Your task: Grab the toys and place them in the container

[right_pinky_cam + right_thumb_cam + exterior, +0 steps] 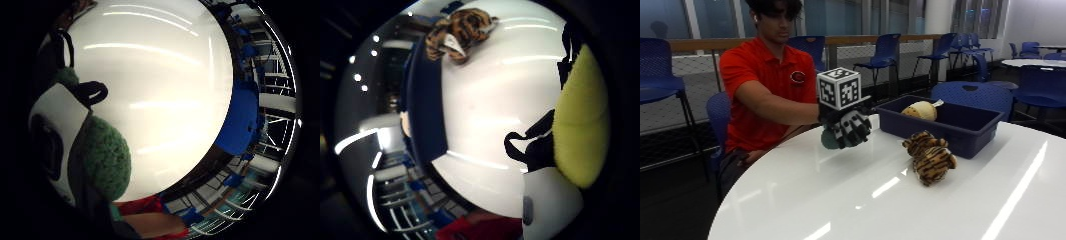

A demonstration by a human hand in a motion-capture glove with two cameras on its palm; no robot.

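Observation:
In the outside view my gloved right hand (pixel 848 127) is raised above the white table's near-left part, fingers curled round a green plush toy (pixel 829 141). The same toy fills the edge of both palm views, dark green (pixel 102 155) in one and yellow-green (pixel 582 117) in the other. A striped tiger plush (pixel 929 156) lies on the table just in front of the blue container (pixel 959 134), to the right of my hand. The tiger (pixel 460 32) also shows beside the container's wall (pixel 425 105). A cream round toy (pixel 919 110) sits inside the container.
The round white table (pixel 840 200) is glossy, with its edge close to the person's body. Blue chairs (pixel 973 95) stand behind the container and around the room. The person's bare hand is hidden.

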